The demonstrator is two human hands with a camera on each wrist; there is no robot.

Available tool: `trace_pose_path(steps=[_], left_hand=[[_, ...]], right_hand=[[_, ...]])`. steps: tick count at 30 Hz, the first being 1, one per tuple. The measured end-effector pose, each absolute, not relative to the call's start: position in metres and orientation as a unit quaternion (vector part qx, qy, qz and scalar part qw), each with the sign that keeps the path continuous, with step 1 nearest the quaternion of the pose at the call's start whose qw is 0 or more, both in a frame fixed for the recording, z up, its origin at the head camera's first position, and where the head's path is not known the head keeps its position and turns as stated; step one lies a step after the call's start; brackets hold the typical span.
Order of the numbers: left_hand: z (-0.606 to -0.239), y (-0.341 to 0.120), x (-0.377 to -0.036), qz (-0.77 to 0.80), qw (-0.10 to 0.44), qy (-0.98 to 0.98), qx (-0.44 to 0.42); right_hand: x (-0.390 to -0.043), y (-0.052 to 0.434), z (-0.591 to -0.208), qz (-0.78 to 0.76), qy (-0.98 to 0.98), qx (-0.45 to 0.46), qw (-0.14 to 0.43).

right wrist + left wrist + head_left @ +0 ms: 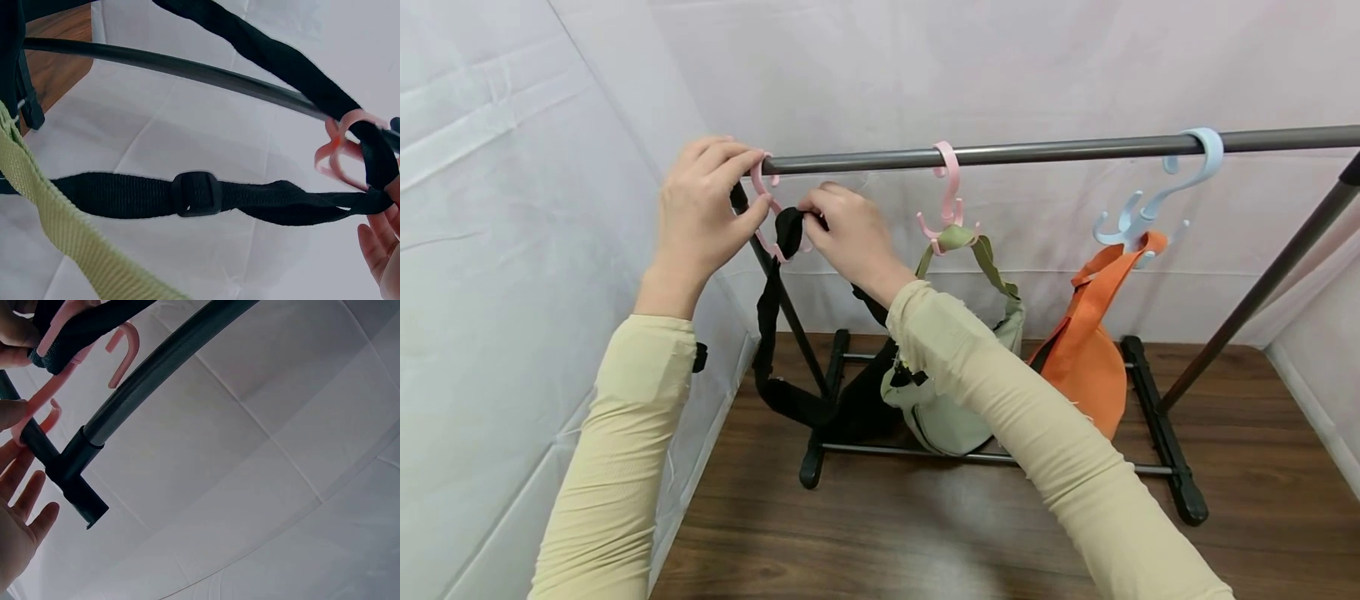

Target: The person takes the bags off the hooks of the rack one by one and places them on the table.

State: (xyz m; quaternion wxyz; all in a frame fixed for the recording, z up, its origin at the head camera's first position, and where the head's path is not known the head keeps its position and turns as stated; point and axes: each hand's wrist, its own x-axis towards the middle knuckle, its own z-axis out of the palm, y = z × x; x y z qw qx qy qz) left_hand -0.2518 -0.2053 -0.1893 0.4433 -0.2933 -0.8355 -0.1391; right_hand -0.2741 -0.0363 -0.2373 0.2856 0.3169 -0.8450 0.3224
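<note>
At the left end of the rack's rod, my left hand pinches a pink hook hanger between thumb and fingers. The other fingers stretch out beside the rack's corner in the left wrist view. My right hand pinches a black strap where it loops over one of the hanger's lower prongs. In the right wrist view the strap passes through the pink hanger, and a slide buckle sits along its lower run. Below hangs the dark bag, partly hidden by the right arm and a pale green bag.
A second pink hanger carries the pale green bag mid-rod. Farther right, an orange bag hangs from a blue hanger. The metal rod stands on slanted legs over wood flooring, with white sheeting around.
</note>
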Motion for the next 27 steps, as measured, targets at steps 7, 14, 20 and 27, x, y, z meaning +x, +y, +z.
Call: trace_pose_path(steps=[7, 14, 20, 27], left_hand=[[-0.188, -0.205, -0.254, -0.142, 0.43, -0.846, -0.282], [-0.183, -0.205, -0.254, -0.149, 0.411, -0.856, -0.276], [-0.181, -0.207, -0.256, -0.157, 0.403, -0.859, -0.273], [-0.182, -0.206, -0.258, -0.163, 0.407, -0.857, -0.271]], right_hand=[[-0.269, -0.043, -0.235, 0.315, -0.814, 0.337, 0.354], [-0.267, -0.047, -0.231, 0.298, -0.805, 0.339, 0.384], [-0.266, -0.048, -0.226, 0.295, -0.79, 0.347, 0.411], [-0.261, -0.049, -0.225, 0.294, -0.78, 0.362, 0.417]])
